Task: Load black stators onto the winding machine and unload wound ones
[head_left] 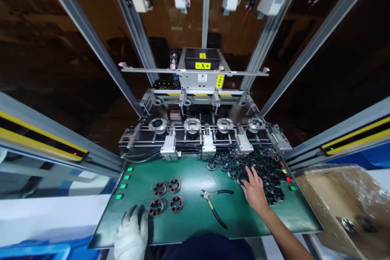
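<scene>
My left hand (132,231), in a white glove, rests on the green work surface (195,219) at its near left edge, fingers by a red-wound stator ring (156,208). Three more wound rings (174,185) lie just beyond it. My bare right hand (253,190) reaches into a pile of several black unwound stator rings (258,168) at the right, fingers spread over them; whether it grips one I cannot tell. Black-handled pliers (213,203) lie between my hands.
A winding machine with a row of round fixtures (192,125) stands behind the green surface. Green lit buttons (123,187) line its left edge, coloured ones (288,178) the right. A plastic-lined cardboard box (344,207) with metal parts sits at right. Metal frame posts rise around.
</scene>
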Demonstrator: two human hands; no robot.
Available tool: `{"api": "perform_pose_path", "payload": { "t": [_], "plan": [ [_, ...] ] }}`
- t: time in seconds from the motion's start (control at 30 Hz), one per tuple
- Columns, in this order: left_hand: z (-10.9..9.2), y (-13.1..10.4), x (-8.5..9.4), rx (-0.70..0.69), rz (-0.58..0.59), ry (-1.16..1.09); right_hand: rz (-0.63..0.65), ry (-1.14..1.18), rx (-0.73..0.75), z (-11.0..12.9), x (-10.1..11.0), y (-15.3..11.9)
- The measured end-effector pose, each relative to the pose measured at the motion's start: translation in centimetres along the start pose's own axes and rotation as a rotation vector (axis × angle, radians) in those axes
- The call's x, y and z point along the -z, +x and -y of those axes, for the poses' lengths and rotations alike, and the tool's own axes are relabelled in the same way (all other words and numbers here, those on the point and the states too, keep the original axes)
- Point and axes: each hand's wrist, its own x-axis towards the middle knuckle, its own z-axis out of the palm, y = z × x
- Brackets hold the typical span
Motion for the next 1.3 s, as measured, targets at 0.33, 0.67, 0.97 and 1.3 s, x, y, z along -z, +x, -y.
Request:
{"api": "perform_pose_path", "payload": {
  "t": [0.33, 0.67, 0.97, 1.3],
  "plan": [
    [0.0, -0.3, -0.2, -0.007, -0.081, 0.080, -0.087, 0.605, 0.181, 2.6, 7.7, 12.4],
    [0.3, -0.1, -0.4, -0.014, -0.119, 0.063, 0.144, 0.579, 0.318, 8.0, -2.0, 34.5],
    [-0.1, -0.1, 0.1, 0.052, -0.013, -0.036, 0.438, 0.369, 0.293, 8.9, -1.3, 35.6],
    [-0.5, 0.1, 0.6, 0.063, 0.018, -0.006, 0.634, 0.179, 0.329, 10.5, 1.2, 37.2]
  ]
}}
